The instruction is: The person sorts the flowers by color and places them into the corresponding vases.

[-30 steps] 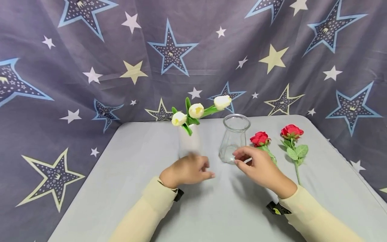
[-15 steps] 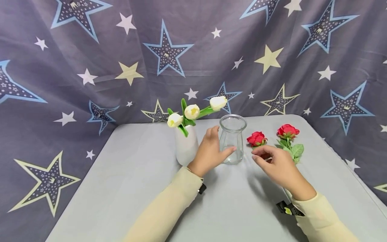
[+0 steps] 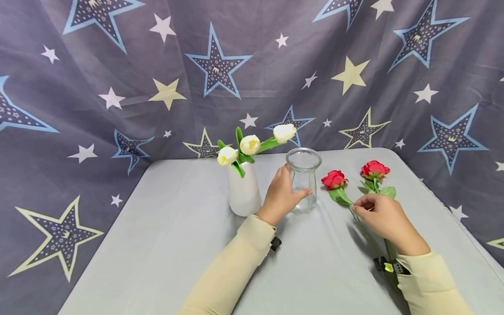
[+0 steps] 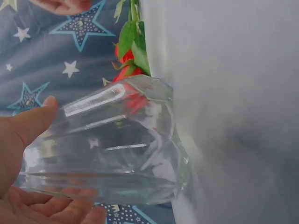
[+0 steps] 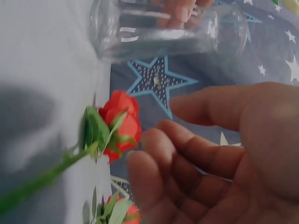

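The left hand (image 3: 281,194) gripped the upright glass jar (image 3: 308,177) on the desk (image 3: 157,245); the right hand (image 3: 387,218), loosely curled and empty, hovered by the nearer rose (image 3: 335,180) lying there. Reaching seemed the step; next called for pinching its stem.

Seen from the head camera and measured from the jar (image 3: 309,178), which is clear, glossy glass with bright streaks along its smooth walls: at 9 o'clock, the white vase (image 3: 244,194) is smooth and matt, ceramic-looking. At 10 o'clock, the white tulips (image 3: 250,144) look artificial, their petals softly satiny. At 3 o'clock, the red roses (image 3: 334,180) have matt, fabric-like petals. At 12 o'clock, the curtain (image 3: 134,87) is creased cloth. The table surface (image 3: 169,245) is smooth and matt. At 4 and 7 o'clock, the sleeves (image 3: 232,267) are matt cloth.
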Available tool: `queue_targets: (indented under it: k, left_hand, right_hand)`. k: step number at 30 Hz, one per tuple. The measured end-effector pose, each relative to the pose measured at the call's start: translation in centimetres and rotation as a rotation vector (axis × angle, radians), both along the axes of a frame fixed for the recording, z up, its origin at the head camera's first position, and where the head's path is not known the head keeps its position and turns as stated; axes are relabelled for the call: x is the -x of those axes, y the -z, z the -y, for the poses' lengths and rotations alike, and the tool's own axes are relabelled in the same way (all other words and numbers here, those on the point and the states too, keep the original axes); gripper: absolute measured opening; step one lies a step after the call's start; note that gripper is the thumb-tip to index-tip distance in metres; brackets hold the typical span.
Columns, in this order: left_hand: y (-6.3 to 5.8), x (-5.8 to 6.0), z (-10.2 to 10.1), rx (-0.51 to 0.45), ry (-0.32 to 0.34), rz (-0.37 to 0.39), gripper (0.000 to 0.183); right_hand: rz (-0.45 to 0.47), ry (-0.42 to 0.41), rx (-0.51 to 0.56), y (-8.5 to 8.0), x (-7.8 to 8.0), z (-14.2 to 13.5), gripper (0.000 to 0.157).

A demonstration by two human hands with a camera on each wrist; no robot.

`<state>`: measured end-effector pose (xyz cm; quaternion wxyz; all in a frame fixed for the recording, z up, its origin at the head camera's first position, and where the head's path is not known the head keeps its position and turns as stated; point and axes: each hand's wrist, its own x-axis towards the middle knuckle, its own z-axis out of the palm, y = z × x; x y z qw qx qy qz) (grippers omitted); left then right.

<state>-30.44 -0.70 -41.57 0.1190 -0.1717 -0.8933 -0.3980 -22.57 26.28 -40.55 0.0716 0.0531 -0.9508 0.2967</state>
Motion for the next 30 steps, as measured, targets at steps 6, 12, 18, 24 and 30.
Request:
queue_targets:
  k: [6, 12, 18, 24, 30]
  left_hand:
    - [0.2, 0.5, 0.2, -0.013, 0.014, -0.042, 0.093]
    - [0.5, 0.9, 0.2, -0.041, 0.031, -0.057, 0.092]
    - [0.5, 0.6, 0.3, -0.035, 0.038, -0.027, 0.092]
    - [0.6, 0.4, 0.4, -0.033, 0.038, -0.015, 0.096]
    - [0.6, 0.2, 0.4, -0.031, 0.044, -0.003, 0.097]
  right_hand:
    - [0.029, 0.001, -0.069, 0.2, 0.4, -0.9, 0.012]
    - [0.043, -0.007, -0.100, 1.1, 0.9, -1.3, 0.013]
    - [0.097, -0.024, -0.114, 1.9, 0.7, -1.5, 0.019]
    - [0.142, -0.037, -0.118, 2.5, 0.7, -1.3, 0.021]
    - [0.155, -0.040, -0.112, 3.0, 0.7, -1.2, 0.020]
